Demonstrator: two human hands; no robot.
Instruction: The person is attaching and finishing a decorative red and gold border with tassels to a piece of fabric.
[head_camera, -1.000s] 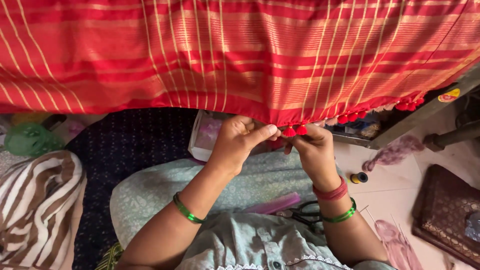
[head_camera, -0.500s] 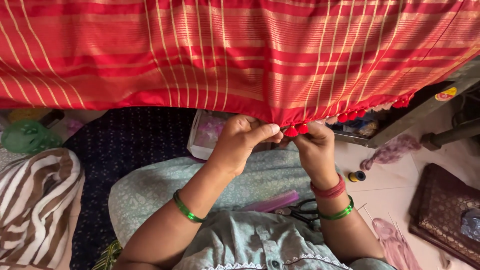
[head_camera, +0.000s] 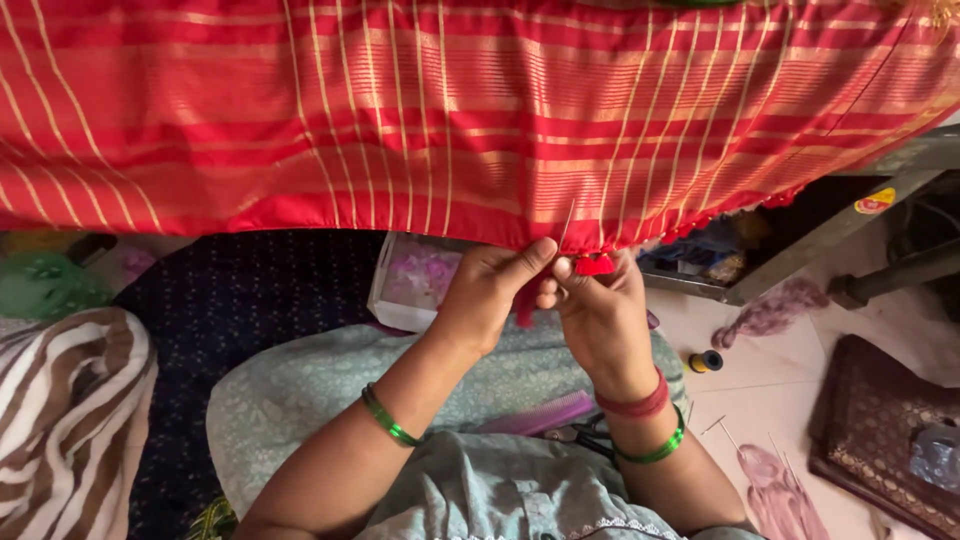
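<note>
A red cloth with gold stripes (head_camera: 400, 110) hangs across the top of the view, its lower hem lined with small red tassels on the right. My left hand (head_camera: 490, 285) pinches the hem just left of a red tassel (head_camera: 596, 265). My right hand (head_camera: 600, 310) grips that tassel and its red threads from below. A thin needle (head_camera: 566, 224) sticks up at the hem between the two hands. Both wrists wear green bangles; the right also has a red one.
A clear plastic box (head_camera: 415, 280) lies under the cloth. On my lap rest a purple comb (head_camera: 545, 415) and scissors (head_camera: 580, 435). A thread spool (head_camera: 706, 361), purple thread bundles (head_camera: 770, 312), a brown mat (head_camera: 880, 430) and a striped cloth (head_camera: 60, 420) lie around.
The view has shifted, so the cloth and hands sit slightly lower and left. The hands stay together at the hem, still working the same red tassel.
</note>
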